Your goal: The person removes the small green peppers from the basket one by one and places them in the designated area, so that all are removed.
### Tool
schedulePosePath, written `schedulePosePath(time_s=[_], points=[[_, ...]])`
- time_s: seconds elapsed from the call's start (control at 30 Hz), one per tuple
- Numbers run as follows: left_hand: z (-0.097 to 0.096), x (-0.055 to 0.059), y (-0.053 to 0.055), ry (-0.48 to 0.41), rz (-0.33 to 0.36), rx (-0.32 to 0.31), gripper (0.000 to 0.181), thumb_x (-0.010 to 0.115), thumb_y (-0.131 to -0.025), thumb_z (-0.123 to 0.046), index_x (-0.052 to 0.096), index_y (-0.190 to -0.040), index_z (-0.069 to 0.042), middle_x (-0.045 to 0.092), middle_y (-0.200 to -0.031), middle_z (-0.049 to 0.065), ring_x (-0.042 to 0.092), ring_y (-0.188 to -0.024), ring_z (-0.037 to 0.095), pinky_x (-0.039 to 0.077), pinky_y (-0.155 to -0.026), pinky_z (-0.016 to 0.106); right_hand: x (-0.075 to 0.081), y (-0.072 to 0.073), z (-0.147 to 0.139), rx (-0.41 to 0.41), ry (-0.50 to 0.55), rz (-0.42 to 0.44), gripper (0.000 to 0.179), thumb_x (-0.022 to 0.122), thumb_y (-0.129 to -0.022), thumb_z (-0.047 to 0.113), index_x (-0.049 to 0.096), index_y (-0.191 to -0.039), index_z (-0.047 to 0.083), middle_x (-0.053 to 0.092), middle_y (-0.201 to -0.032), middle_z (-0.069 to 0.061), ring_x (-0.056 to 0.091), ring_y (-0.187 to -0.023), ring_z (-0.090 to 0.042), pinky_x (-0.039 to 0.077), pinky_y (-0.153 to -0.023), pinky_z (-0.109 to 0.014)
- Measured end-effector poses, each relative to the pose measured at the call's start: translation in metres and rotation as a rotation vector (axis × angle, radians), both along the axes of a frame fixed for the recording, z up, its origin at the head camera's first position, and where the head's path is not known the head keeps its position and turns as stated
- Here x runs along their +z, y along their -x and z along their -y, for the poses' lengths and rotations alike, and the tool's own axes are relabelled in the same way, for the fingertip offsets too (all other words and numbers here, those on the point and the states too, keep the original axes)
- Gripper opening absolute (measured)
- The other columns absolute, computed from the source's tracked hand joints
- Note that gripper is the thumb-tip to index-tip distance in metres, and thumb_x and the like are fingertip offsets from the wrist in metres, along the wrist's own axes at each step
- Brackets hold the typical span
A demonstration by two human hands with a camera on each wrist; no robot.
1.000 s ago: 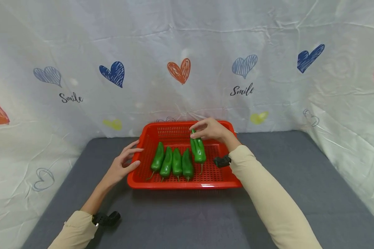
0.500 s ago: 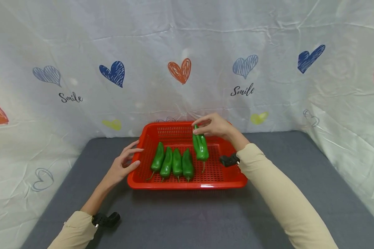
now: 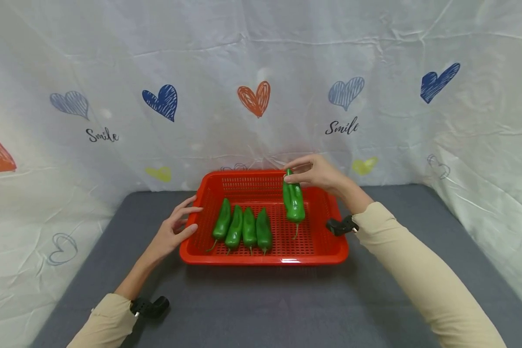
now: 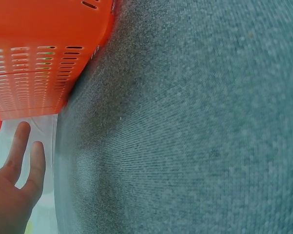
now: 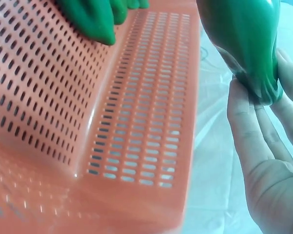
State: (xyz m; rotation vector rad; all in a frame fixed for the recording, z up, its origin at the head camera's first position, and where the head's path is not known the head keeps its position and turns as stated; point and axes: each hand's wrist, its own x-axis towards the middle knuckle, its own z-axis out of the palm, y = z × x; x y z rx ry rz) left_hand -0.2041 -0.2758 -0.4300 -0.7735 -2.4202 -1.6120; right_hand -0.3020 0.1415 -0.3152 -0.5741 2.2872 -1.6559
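My right hand (image 3: 324,174) pinches the tip of a long green pepper (image 3: 294,204), which hangs stem down over the right part of a red plastic basket (image 3: 252,260). In the right wrist view the thumb and fingers close round the narrow end of this pepper (image 5: 246,44). Several more green peppers (image 3: 264,233) lie side by side in the left half of the basket, stems toward the front. At the basket's left rim, my left hand (image 3: 170,233) has its fingers spread. The left wrist view shows two straight fingers (image 4: 36,163) beside the slotted basket wall (image 4: 36,87).
The basket stands on a grey cloth-covered table (image 3: 261,304), close to its back edge. Behind hangs a pale sheet (image 3: 209,121) printed with hearts and "Smile". Each wrist wears a small black camera on a strap (image 3: 341,225).
My right hand has shifted to the right and slightly up with the green pepper, away from the row of peppers. My left hand keeps its place at the basket's left rim.
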Motion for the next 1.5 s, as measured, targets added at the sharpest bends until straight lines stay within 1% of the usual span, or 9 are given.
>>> schedulePosePath(time_s=[0.13, 0.3, 0.37, 0.5, 0.77, 0.97, 1.13, 1.3, 1.5], points=[[0.000, 0.000, 0.000, 0.001, -0.004, 0.000, 0.044, 0.061, -0.098, 0.003, 0.056, -0.141, -0.002, 0.027, -0.163, 0.010, 0.065, -0.110, 0.026, 0.053, -0.090, 0.029, 0.003, -0.001, -0.008, -0.020, 0.014, 0.017, 0.037, 0.082, -0.088, 0.010, 0.073, -0.122, 0.000, 0.063, -0.129, -0.022, 0.064, -0.109, -0.027, 0.056, -0.088, -0.040], [0.000, -0.002, 0.000, 0.004, -0.001, 0.003, 0.044, 0.060, -0.098, 0.003, 0.055, -0.141, -0.003, 0.026, -0.163, 0.010, 0.065, -0.108, 0.022, 0.053, -0.090, 0.028, 0.009, -0.002, -0.019, -0.042, 0.013, 0.022, 0.038, 0.083, -0.088, 0.013, 0.072, -0.122, 0.001, 0.066, -0.123, -0.017, 0.065, -0.106, -0.025, 0.055, -0.088, -0.040], [0.001, -0.002, 0.000, 0.004, 0.003, 0.004, 0.044, 0.060, -0.098, 0.003, 0.055, -0.142, -0.003, 0.026, -0.163, 0.009, 0.065, -0.108, 0.022, 0.052, -0.090, 0.028, 0.011, -0.003, -0.024, -0.056, 0.009, 0.014, 0.038, 0.083, -0.088, 0.014, 0.073, -0.123, 0.002, 0.069, -0.118, -0.016, 0.066, -0.105, -0.025, 0.055, -0.088, -0.040], [0.001, -0.003, 0.000, 0.005, 0.012, 0.006, 0.044, 0.060, -0.099, 0.002, 0.055, -0.142, -0.004, 0.025, -0.164, 0.008, 0.064, -0.110, 0.026, 0.052, -0.090, 0.029, 0.013, -0.003, -0.037, -0.082, 0.019, 0.003, 0.036, 0.082, -0.089, 0.014, 0.073, -0.122, 0.003, 0.070, -0.116, -0.013, 0.066, -0.105, -0.024, 0.054, -0.091, -0.041], [0.001, -0.004, -0.001, 0.002, 0.022, -0.005, 0.044, 0.058, -0.101, 0.001, 0.053, -0.144, -0.004, 0.023, -0.165, 0.007, 0.063, -0.113, 0.032, 0.054, -0.088, 0.031, 0.012, -0.003, -0.065, -0.095, 0.046, 0.024, 0.038, 0.076, -0.093, 0.010, 0.069, -0.129, 0.000, 0.071, -0.114, -0.013, 0.066, -0.105, -0.024, 0.052, -0.094, -0.042], [0.000, -0.003, -0.003, -0.004, 0.019, -0.014, 0.045, 0.057, -0.101, 0.002, 0.052, -0.145, -0.003, 0.022, -0.165, 0.009, 0.062, -0.112, 0.037, 0.054, -0.087, 0.031, 0.010, -0.008, -0.082, -0.137, 0.019, 0.004, 0.042, 0.077, -0.093, 0.015, 0.067, -0.132, 0.001, 0.070, -0.117, -0.014, 0.067, -0.103, -0.024, 0.055, -0.090, -0.038], [-0.001, -0.003, -0.004, -0.001, 0.017, -0.018, 0.045, 0.057, -0.101, 0.002, 0.052, -0.145, -0.003, 0.022, -0.165, 0.010, 0.061, -0.112, 0.042, 0.055, -0.087, 0.031, 0.006, -0.011, -0.096, -0.166, 0.067, 0.009, 0.041, 0.078, -0.092, 0.014, 0.069, -0.131, 0.003, 0.073, -0.112, -0.011, 0.070, -0.097, -0.023, 0.056, -0.088, -0.036], [-0.002, -0.003, -0.002, -0.010, 0.015, -0.025, 0.045, 0.057, -0.101, 0.003, 0.051, -0.145, -0.002, 0.022, -0.165, 0.009, 0.062, -0.112, 0.040, 0.055, -0.086, 0.032, 0.004, -0.012, -0.112, -0.190, 0.147, 0.018, 0.031, 0.076, -0.093, 0.008, 0.072, -0.124, 0.006, 0.074, -0.109, -0.009, 0.071, -0.094, -0.024, 0.056, -0.086, -0.034], [-0.002, 0.000, 0.000, -0.018, 0.031, -0.022, 0.044, 0.057, -0.101, 0.001, 0.052, -0.145, -0.003, 0.022, -0.165, 0.008, 0.063, -0.111, 0.037, 0.055, -0.087, 0.032, 0.001, -0.013, -0.130, -0.195, 0.136, -0.010, 0.030, 0.075, -0.094, 0.008, 0.073, -0.123, 0.007, 0.074, -0.110, -0.007, 0.070, -0.097, -0.023, 0.056, -0.086, -0.032]])
